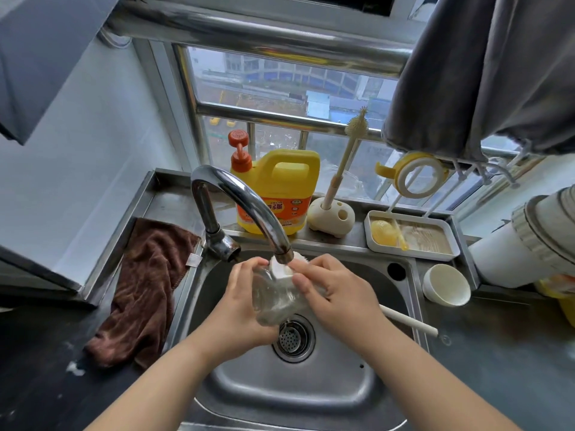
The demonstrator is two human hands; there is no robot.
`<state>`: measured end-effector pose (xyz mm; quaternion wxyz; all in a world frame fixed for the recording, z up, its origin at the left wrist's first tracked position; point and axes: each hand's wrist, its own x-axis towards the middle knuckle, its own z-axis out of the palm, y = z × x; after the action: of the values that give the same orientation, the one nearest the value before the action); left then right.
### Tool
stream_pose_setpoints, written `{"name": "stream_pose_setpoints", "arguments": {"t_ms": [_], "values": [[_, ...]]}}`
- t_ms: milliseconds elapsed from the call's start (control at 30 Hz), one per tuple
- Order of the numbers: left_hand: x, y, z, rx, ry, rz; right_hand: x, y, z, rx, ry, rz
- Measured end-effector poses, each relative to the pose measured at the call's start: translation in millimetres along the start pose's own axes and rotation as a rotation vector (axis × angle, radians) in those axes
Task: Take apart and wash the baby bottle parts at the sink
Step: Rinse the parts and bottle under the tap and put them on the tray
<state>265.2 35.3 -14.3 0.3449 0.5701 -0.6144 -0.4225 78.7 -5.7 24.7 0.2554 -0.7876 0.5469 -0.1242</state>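
The left hand [239, 301] wraps its grip round the clear baby bottle [275, 298], held tilted over the drain strainer [294, 337]. The right hand [337, 293] pinches a white brush [281, 269] at the bottle's mouth, right under the tap spout [281, 251]; its handle [409, 321] crosses the sink's right rim. The sink [289, 387] basin lies open toward the viewer. A brown cloth [146, 290] drapes the left rim; a white bowl [446, 284] sits on the worktop [504, 353] at right.

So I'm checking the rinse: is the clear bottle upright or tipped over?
Tipped. The clear bottle lies slanted, mouth up toward the tap spout, base down near the drain, held by the left hand.
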Motion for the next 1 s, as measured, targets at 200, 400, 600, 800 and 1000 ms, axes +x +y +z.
{"name": "stream_pose_setpoints", "arguments": {"t_ms": [200, 400, 600, 800, 1000], "values": [[-5.4, -1.8, -7.3, -0.058, 0.008, -0.048, -7.6, 19.5, -6.9, -0.013, -0.049, 0.117], [-2.5, -1.6, -4.0, -0.234, -0.044, -0.176, 1.3, 17.1, -1.5, 0.25, -0.021, 0.1], [7.5, 13.1, -10.2, -0.735, -0.055, -0.541, -4.4, 26.3, 4.6, 0.258, 0.003, -0.024], [12.6, 20.6, -15.7, -0.695, -0.148, -0.741, -12.2, 33.1, 10.2, 0.176, -0.008, -0.078], [8.0, 15.0, -5.7, -0.533, -0.016, -0.511, -10.2, 29.0, 1.3, 0.073, -0.081, 0.033]]}}
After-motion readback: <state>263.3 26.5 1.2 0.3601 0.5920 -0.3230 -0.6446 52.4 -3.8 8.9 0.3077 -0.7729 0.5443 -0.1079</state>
